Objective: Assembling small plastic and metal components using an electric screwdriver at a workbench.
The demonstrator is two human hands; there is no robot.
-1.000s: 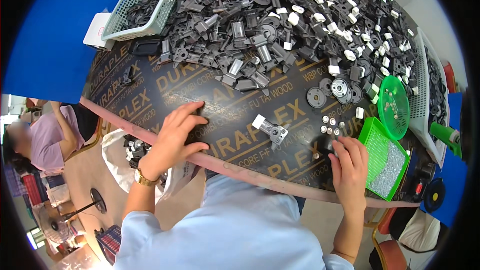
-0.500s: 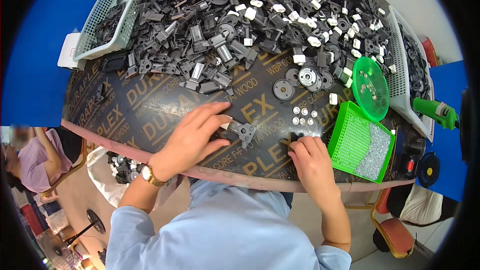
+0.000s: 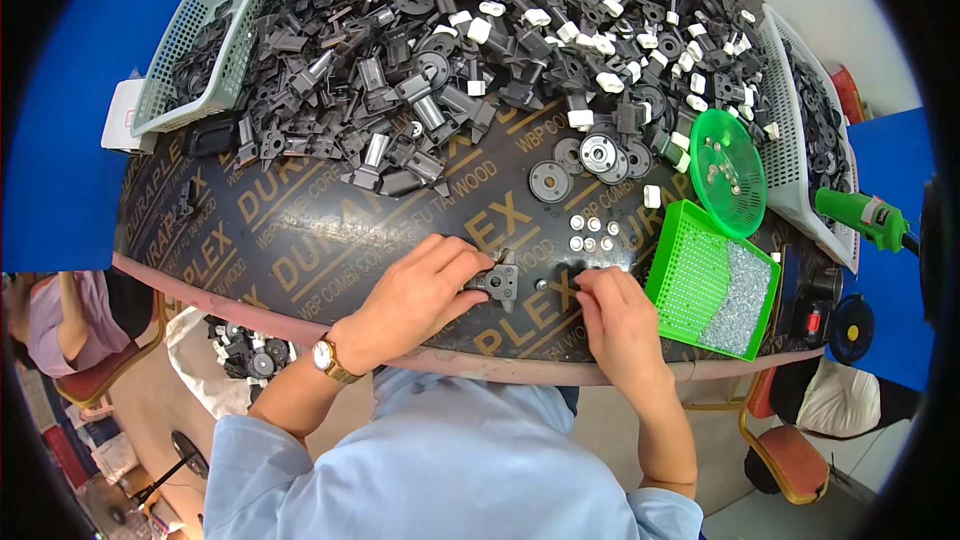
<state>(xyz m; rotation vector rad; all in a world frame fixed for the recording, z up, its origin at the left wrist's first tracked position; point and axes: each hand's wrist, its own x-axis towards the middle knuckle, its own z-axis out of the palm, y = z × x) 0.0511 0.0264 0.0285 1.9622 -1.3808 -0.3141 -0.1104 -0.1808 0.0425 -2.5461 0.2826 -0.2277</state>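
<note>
Reading the dark table [image 3: 320, 250] as a clock face centred on the black plastic bracket with a flat, holed plate end [image 3: 497, 283], twelve pointing away from the person, the left hand [image 3: 412, 290] reaches in from nine o'clock, thumb and fingers closed about the bracket's near end and hiding it. The right hand [image 3: 625, 318], between three and four, has its thumb and fingers bent close together; a small dark thing [image 3: 572, 274] shows at their tips, but I cannot tell whether it is gripped or only touched. A tiny silver cylindrical piece [image 3: 542, 286] lies at three, between the hands. Six small round white-and-silver pieces [image 3: 592, 234] sit at two, and a bright green plastic tray [image 3: 680, 292] lies farther out at three. The step in hand looks to be steadying the bracket while the right hand picks or positions a small part. The next move seems to call for a firm left hold and a fine right-hand pinch, without knocking the silver piece.
</note>
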